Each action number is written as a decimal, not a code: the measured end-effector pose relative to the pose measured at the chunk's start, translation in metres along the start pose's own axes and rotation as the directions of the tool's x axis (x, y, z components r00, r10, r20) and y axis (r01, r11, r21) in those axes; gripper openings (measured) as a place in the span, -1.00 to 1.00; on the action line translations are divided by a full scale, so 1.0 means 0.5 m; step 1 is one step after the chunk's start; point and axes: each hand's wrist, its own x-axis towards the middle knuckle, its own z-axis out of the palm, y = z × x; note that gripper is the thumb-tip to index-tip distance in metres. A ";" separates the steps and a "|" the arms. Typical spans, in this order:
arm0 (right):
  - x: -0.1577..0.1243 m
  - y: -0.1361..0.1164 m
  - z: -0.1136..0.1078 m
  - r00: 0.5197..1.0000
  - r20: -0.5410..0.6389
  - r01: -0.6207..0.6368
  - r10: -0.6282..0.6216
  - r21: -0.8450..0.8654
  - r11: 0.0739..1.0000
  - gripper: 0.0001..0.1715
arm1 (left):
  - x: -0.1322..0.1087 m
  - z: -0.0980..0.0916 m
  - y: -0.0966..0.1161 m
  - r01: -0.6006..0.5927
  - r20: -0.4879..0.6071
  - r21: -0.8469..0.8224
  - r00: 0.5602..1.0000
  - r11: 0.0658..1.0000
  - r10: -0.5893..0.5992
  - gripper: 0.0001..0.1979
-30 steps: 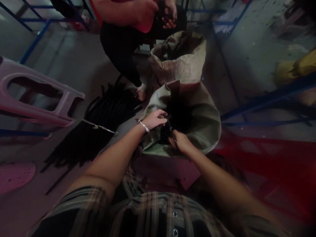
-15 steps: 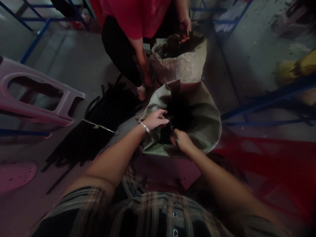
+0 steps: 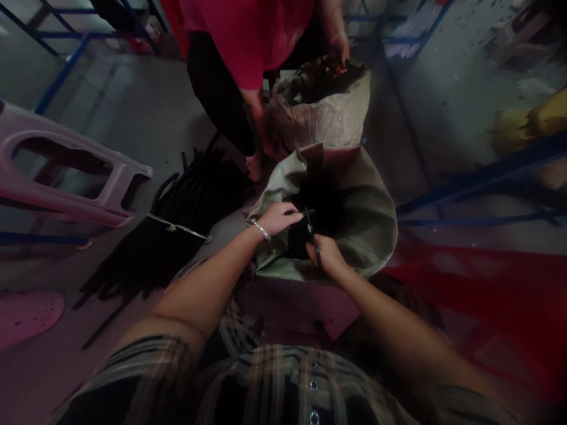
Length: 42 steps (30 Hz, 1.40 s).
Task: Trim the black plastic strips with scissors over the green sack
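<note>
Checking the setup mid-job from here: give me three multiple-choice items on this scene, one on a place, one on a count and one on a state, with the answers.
1. Where is the metal bangle?
A. On the left wrist
B. On the right wrist
C. On the floor

2. How many open woven sacks show?
A. One
B. Two
C. Four

3. What state is the nearer woven sack in?
A. Tied shut
B. Open, rim folded back
C. Flat and empty

Answers:
1. A: it circles the arm just behind the left hand.
2. B: the nearer woven sack and a farther sack by the co-worker.
3. B: its mouth gapes around dark contents.
</note>
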 end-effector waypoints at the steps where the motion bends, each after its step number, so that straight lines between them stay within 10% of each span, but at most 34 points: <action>1: 0.000 0.000 0.000 1.000 0.007 -0.008 0.008 0.006 1.000 -0.75 | 0.000 0.000 -0.001 0.003 0.001 0.005 1.000 1.000 -0.003 -0.75; 26: -0.001 0.007 0.022 0.996 0.041 -0.079 0.074 0.155 0.985 -0.70 | 0.007 -0.001 -0.008 0.025 0.015 0.056 1.000 0.998 -0.026 -0.71; 42: -0.002 -0.012 -0.017 0.986 0.152 -0.047 0.062 -0.106 0.993 -0.75 | 0.003 0.000 -0.004 -0.163 0.115 0.314 0.984 0.935 0.133 -0.74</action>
